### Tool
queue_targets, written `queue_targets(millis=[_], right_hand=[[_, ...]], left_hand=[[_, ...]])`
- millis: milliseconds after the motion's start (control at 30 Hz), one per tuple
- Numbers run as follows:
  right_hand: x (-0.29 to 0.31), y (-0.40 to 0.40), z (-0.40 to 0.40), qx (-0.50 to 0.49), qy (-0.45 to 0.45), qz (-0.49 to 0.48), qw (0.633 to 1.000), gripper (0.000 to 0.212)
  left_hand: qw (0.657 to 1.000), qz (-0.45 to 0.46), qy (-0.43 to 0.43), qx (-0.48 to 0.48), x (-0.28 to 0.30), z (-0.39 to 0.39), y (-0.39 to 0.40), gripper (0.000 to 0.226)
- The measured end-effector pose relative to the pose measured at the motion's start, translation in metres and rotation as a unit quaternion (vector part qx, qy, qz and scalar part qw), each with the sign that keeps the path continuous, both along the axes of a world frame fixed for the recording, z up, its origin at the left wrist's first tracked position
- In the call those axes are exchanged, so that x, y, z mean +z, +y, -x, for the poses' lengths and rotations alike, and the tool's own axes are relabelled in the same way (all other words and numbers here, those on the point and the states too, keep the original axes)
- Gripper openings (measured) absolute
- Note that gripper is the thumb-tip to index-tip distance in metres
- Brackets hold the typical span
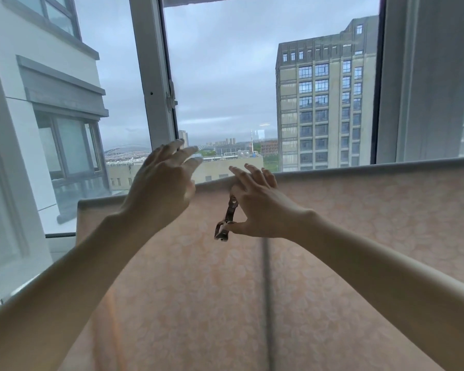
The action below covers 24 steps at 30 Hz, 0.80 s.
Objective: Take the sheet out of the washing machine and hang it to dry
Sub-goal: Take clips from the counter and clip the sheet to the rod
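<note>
Beyond the glass lies an overcast city: a tall grey block (324, 103) to the right, low roofs far off, and a pale neighbouring wall with its own windows to the left. White window frames (156, 76) stand upright across the view, one carrying a small latch.

Across the lower half hangs the sheet (359, 236), peach with a faint pale pattern, folded over a line or bar that the cloth itself hides; its top fold runs from the left corner up toward the right edge. A dark vertical shadow shows through the cloth below the hands.

At the top fold, the right hand (257, 207) pinches a metal clip (227, 219) between thumb and forefinger, the other fingers lifted and fanned. The clip's upper end meets the fold. The left hand (161, 188) hovers just beside, fingers spread and holding nothing, above the sheet's edge.
</note>
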State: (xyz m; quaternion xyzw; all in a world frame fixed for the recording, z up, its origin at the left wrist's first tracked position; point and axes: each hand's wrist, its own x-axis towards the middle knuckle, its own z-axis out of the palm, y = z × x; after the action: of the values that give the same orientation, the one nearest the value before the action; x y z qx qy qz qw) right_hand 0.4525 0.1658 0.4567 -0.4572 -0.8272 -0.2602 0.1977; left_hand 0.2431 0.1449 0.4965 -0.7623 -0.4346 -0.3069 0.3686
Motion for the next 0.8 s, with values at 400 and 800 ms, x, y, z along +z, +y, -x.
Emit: queue_targets(millis=[400, 800], right_hand=[[-0.007, -0.033, -0.066, -0.065, 0.062, -0.011, 0.996, 0.065], [-0.014, -0.085, -0.099, -0.034, 0.289, 0.032, 0.956, 0.065]], left_hand=[[0.973, 0.096, -0.065, -0.202, -0.029, -0.072, 0.058, 0.034], [0.969, -0.014, 0.025, -0.246, -0.027, -0.151, 0.064, 0.029]])
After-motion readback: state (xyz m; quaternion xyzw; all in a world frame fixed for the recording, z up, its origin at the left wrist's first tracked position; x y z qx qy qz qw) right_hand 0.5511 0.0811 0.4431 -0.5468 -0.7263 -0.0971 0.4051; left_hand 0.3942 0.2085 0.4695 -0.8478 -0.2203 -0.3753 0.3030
